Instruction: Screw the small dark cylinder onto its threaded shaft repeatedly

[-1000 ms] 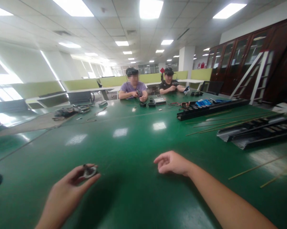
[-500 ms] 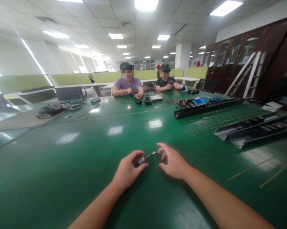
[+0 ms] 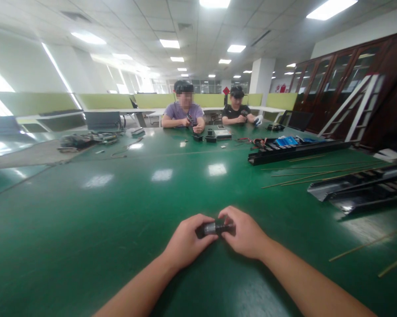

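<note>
A second ago your left hand [image 3: 187, 241] was far out to the left with the small dark-and-silver metal cylinder with a thin shaft [image 3: 214, 228] pinched in its fingers, and your right hand [image 3: 245, 237] hung empty over the glossy green table [image 3: 119, 211]. Half a second ago you had carried the part to the middle, shaft pointing right, and the right hand was just short of it. Now both hands have met on it, so the work looks to have gone from carrying to a two-handed grip on the part.

Your left hand is curled, thumb on top and fingers beneath, grasping the left end of the cylinder. The part lies roughly level between your hands, just above the table. Your right hand grasps its right end, fingers folded over where the shaft showed; the shaft is hidden now. Both forearms angle in from the bottom edge, wrists low.

To the right, thin brass-coloured rods [image 3: 304, 178] and long black metal rails [image 3: 360, 189] lie well apart from your hands.
</note>
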`<state>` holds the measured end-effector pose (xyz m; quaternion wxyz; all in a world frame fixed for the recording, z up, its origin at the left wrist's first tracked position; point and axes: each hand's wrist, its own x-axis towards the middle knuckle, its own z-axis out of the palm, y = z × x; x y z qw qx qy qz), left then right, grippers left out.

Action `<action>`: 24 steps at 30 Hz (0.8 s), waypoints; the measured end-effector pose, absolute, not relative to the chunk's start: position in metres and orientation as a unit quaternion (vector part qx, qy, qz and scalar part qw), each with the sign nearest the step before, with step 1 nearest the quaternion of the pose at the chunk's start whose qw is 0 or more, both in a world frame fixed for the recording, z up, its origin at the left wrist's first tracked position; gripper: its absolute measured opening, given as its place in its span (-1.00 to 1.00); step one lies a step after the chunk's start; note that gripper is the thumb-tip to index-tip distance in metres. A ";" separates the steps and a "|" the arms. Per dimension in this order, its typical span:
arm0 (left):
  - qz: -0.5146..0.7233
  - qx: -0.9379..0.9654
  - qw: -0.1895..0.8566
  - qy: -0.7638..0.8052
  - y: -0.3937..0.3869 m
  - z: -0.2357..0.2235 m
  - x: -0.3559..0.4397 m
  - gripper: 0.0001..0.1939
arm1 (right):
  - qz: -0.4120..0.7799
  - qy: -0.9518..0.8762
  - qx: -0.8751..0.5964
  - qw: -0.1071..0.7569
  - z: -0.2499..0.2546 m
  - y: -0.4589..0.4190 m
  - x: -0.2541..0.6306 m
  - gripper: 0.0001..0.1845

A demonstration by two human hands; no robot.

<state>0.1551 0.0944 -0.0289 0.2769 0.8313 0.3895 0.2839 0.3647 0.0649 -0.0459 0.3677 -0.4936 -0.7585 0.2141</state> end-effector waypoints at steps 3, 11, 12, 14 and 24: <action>0.286 0.830 0.277 0.390 0.094 -0.029 0.155 -0.75 | 0.203 -0.769 -0.483 0.366 -0.044 0.065 0.365 -0.65; 0.285 0.839 0.265 0.380 0.095 -0.028 0.156 -0.75 | 0.198 -0.788 -0.461 0.356 -0.042 0.066 0.363 -0.81; 0.285 0.839 0.266 0.380 0.095 -0.027 0.156 -0.75 | 0.200 -0.788 -0.460 0.357 -0.041 0.066 0.363 -0.83; 0.285 0.837 0.269 0.382 0.095 -0.028 0.156 -0.75 | 0.206 -0.787 -0.458 0.359 -0.041 0.066 0.364 -0.84; 0.292 0.833 0.263 0.389 0.095 -0.027 0.156 -0.75 | 0.208 -0.789 -0.452 0.362 -0.041 0.066 0.365 -0.77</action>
